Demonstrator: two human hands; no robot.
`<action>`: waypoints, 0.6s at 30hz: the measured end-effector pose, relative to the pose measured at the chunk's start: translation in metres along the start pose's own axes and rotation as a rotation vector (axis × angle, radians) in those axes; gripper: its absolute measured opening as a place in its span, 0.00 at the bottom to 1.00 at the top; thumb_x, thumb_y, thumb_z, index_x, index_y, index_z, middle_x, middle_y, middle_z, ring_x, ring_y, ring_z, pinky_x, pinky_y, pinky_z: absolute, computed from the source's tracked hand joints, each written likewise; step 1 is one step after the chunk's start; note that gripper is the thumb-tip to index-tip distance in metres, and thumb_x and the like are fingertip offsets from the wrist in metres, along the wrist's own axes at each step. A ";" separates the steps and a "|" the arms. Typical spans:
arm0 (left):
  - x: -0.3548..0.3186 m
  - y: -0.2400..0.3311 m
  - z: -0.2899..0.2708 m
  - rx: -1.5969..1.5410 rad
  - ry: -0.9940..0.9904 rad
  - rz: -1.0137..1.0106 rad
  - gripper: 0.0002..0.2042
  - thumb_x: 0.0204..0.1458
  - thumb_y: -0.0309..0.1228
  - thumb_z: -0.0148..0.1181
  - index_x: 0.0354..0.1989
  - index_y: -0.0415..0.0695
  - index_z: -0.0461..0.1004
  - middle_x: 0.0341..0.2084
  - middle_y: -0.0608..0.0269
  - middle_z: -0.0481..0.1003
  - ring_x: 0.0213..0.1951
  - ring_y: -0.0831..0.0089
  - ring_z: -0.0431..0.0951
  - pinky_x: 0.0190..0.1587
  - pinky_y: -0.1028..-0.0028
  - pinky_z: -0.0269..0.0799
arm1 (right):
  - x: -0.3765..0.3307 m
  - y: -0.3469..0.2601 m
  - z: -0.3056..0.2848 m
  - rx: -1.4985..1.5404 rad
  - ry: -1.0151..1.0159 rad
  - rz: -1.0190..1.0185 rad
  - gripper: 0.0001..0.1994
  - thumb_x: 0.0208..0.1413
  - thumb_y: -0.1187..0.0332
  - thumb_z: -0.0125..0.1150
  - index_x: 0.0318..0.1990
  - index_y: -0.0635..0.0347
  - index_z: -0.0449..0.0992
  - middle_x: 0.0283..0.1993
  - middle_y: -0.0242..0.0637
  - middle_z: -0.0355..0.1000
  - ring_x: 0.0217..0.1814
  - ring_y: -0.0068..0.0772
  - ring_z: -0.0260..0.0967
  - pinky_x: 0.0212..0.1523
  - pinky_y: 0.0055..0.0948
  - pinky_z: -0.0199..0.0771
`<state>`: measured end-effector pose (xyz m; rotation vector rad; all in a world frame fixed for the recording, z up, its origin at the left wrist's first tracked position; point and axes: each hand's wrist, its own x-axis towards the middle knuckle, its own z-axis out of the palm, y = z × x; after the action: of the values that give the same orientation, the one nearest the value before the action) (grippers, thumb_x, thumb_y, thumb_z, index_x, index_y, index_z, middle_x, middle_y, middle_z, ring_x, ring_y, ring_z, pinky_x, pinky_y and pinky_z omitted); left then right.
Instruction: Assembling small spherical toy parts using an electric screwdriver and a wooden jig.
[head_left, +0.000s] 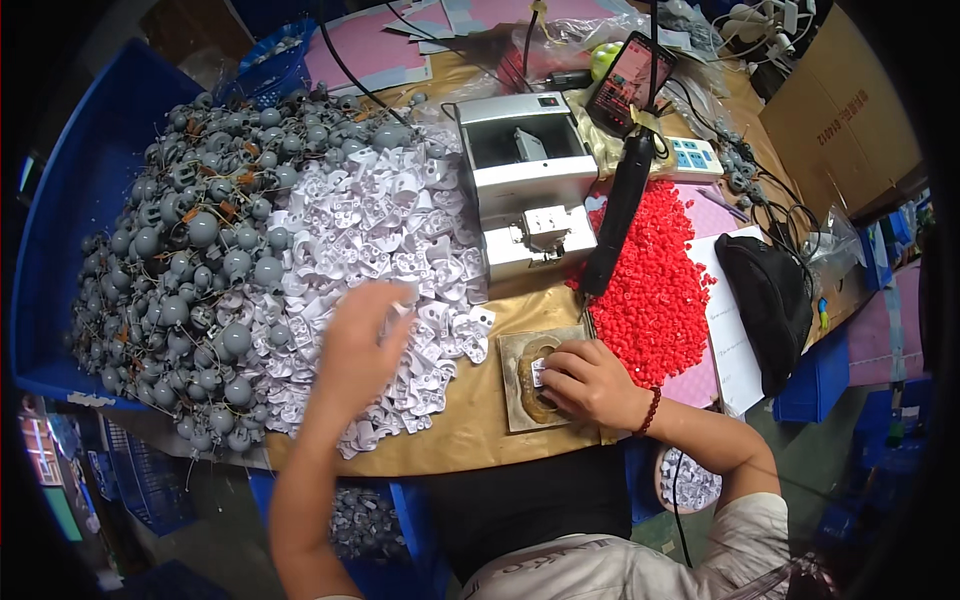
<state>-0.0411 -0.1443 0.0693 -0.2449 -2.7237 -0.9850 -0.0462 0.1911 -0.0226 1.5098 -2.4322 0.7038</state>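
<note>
white part (538,373) | under right hand (590,385) | orientation unclear

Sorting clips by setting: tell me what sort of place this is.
Probably a small-parts assembly bench in a workshop or factory. Heaps of identical white plastic pieces, grey round parts and red beads surround a small benchtop machine; blue bins stand alongside.
</note>
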 end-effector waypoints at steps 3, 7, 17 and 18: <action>0.042 -0.040 -0.045 0.331 0.197 0.016 0.08 0.57 0.25 0.61 0.44 0.41 0.79 0.40 0.54 0.79 0.46 0.54 0.77 0.50 0.62 0.73 | -0.001 0.004 0.003 0.024 -0.016 0.013 0.15 0.51 0.65 0.71 0.46 0.56 0.78 0.49 0.35 0.73 0.55 0.40 0.69 0.48 0.38 0.70; 0.099 -0.090 -0.076 0.689 0.323 0.179 0.06 0.56 0.24 0.61 0.41 0.41 0.80 0.38 0.56 0.78 0.45 0.53 0.75 0.47 0.60 0.73 | -0.001 0.007 0.006 0.178 0.022 0.093 0.17 0.52 0.67 0.71 0.49 0.58 0.77 0.49 0.39 0.73 0.53 0.43 0.71 0.49 0.39 0.73; 0.181 -0.119 -0.044 0.845 0.203 0.323 0.08 0.53 0.25 0.57 0.39 0.45 0.81 0.39 0.60 0.78 0.46 0.56 0.76 0.45 0.57 0.75 | 0.022 0.012 -0.038 0.633 0.156 0.385 0.13 0.59 0.78 0.63 0.51 0.65 0.76 0.50 0.44 0.74 0.45 0.35 0.75 0.48 0.31 0.76; 0.185 -0.124 -0.041 0.930 0.142 0.303 0.08 0.55 0.27 0.56 0.39 0.47 0.82 0.37 0.60 0.80 0.48 0.56 0.77 0.46 0.56 0.75 | 0.023 0.013 -0.037 0.633 0.166 0.389 0.12 0.60 0.78 0.63 0.51 0.65 0.76 0.49 0.44 0.74 0.44 0.33 0.75 0.46 0.30 0.76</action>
<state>-0.2409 -0.2509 0.0755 -0.3635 -2.5805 0.3544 -0.0712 0.1960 0.0150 1.0619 -2.5193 1.7287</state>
